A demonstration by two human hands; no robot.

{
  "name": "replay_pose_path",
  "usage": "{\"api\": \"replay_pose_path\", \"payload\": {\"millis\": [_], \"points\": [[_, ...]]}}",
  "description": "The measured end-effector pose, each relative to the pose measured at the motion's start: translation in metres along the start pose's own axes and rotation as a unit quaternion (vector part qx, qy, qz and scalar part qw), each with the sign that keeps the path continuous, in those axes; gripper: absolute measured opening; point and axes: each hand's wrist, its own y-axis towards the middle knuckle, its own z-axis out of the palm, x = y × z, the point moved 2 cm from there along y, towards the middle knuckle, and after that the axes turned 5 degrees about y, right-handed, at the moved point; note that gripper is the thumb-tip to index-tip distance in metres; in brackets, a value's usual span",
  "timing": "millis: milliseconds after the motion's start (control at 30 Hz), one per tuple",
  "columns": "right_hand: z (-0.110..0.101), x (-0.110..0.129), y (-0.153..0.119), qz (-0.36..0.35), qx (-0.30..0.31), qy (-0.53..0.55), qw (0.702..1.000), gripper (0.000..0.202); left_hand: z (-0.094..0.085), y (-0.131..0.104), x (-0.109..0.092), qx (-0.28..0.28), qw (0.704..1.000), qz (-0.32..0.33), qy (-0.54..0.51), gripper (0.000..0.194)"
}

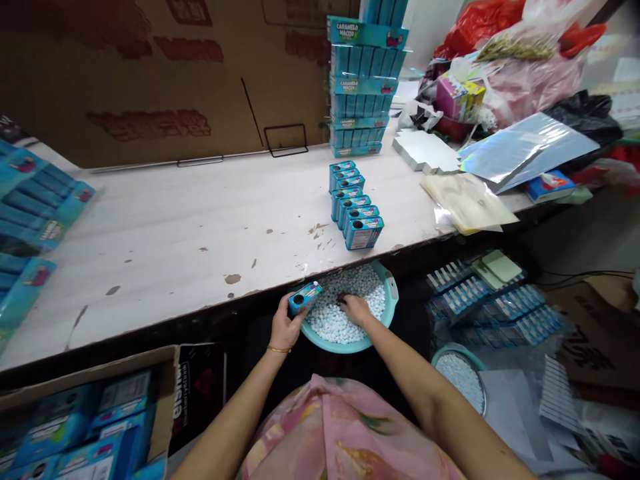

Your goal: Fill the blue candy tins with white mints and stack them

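Observation:
My left hand is closed around a small blue candy box, tilted over the left rim of a turquoise basin. A tiny white piece shows at the box's far end. Small round white candies fill the basin. Among them is my right hand, its fingers bent together and the tips sunk out of sight; what they hold is hidden. Just beyond the basin, a row of similar blue boxes stands near the table edge.
Stacked display trays of blue boxes stand at the back of the white table, beside a large cardboard carton. More trays are at the left. An open carton of blue packs sits lower left. Plastic sheets lie right.

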Motion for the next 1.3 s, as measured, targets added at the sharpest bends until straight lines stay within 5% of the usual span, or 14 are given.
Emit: {"api": "replay_pose_path", "payload": {"millis": [167,333,600,733,900,1167,1300], "points": [[-0.014,-0.023,-0.007,-0.033,-0.026,0.095,0.995,0.030,-0.012,-0.001,-0.005,-0.024,1.000,-0.012,-0.007,0.045],[-0.060,-0.027,-0.037,-0.101,-0.057,0.204,0.972,0.026,-0.009,-0.001,-0.007,-0.028,1.000,0.001,0.004,0.043],[-0.127,0.038,-0.080,-0.118,-0.035,-0.065,0.990,0.027,0.021,-0.005,-0.018,0.043,0.995,0.079,0.053,0.037],[-0.136,0.069,-0.090,-0.099,-0.029,-0.215,0.971,0.023,0.028,-0.008,-0.019,0.051,0.991,0.099,0.070,0.039],[-0.135,0.087,-0.094,-0.141,-0.038,-0.267,0.952,0.024,0.030,-0.007,-0.018,0.056,0.990,0.103,0.075,0.038],[-0.135,0.081,-0.098,-0.137,-0.066,-0.253,0.956,0.020,0.032,-0.001,-0.014,0.052,0.993,0.095,0.048,0.039],[-0.140,0.052,-0.102,-0.120,-0.073,-0.221,0.965,0.018,0.028,0.000,-0.014,0.045,0.995,0.082,0.022,0.036]]}}
